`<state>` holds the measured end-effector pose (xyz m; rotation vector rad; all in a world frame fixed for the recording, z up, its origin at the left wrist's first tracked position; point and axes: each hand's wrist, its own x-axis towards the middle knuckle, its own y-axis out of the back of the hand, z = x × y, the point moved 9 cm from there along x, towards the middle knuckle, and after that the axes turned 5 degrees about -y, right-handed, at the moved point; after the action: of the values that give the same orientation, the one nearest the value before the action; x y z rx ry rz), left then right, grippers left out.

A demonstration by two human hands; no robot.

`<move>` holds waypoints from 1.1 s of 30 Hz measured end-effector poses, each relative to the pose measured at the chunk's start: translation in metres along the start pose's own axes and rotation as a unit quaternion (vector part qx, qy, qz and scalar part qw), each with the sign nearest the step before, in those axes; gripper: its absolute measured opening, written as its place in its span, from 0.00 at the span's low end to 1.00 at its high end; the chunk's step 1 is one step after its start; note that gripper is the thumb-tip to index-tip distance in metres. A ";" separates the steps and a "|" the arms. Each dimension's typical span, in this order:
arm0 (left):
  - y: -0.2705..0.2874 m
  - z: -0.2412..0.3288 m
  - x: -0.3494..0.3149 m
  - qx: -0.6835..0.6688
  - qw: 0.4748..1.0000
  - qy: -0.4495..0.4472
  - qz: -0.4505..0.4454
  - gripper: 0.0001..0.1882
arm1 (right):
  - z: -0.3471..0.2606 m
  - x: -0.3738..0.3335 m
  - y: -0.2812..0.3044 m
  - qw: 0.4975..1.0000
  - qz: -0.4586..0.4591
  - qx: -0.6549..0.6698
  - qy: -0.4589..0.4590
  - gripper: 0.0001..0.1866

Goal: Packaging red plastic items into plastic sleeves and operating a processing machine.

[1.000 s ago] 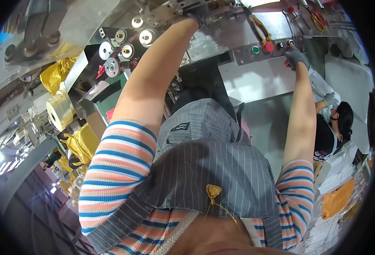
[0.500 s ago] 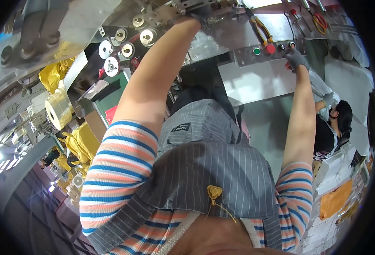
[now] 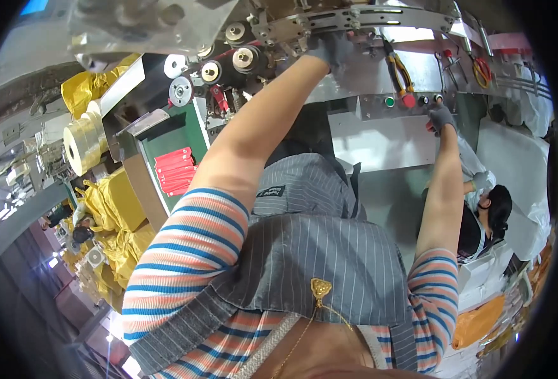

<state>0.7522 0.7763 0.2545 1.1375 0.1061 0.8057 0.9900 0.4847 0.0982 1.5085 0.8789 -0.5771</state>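
My left hand [image 3: 333,52], in a dark grey glove, reaches over the metal machine plate just below a slotted curved rail [image 3: 380,18]. Its fingers are blurred and partly hidden, so what they touch cannot be made out. My right hand [image 3: 442,117], in a grey glove with bare fingertips, is at the front control panel [image 3: 370,108]. One finger stretches up to the rightmost button [image 3: 439,99], while the others are curled in. Left of that finger sit a small black knob [image 3: 424,100], a red button [image 3: 408,101] and a green button [image 3: 389,101].
Yellow-handled pliers [image 3: 400,72] and red-handled scissors [image 3: 480,71] lie on the machine top. Rollers [image 3: 245,59] stand left of my left arm. Red packets [image 3: 175,170] lie on a green surface, near a roll of clear film [image 3: 80,146]. A co-worker [image 3: 491,211] sits at the right.
The view has shifted, bringing the red packets and the slotted rail more into sight. My left hand shows more fully below the rail. My right hand stays at the same button.
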 end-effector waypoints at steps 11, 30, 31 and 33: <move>-0.020 -0.023 -0.010 0.039 0.998 0.020 0.038 0.10 | -0.005 -0.003 0.002 1.000 -0.017 -0.016 -0.005 0.15; 0.005 -0.018 -0.021 0.050 0.993 0.103 -0.008 0.13 | 0.005 0.006 -0.006 1.000 -0.028 0.006 -0.008 0.33; 0.004 -0.023 -0.023 0.051 0.993 0.110 -0.002 0.13 | 0.001 0.007 -0.007 0.998 -0.054 -0.022 -0.017 0.31; 0.001 -0.031 -0.029 -0.201 0.963 0.133 0.123 0.11 | 0.010 0.027 -0.006 0.995 0.040 0.053 0.071 0.30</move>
<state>0.7161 0.7824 0.2322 0.6604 0.0200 1.1424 1.0027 0.4801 0.0716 1.6901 0.9041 -0.4677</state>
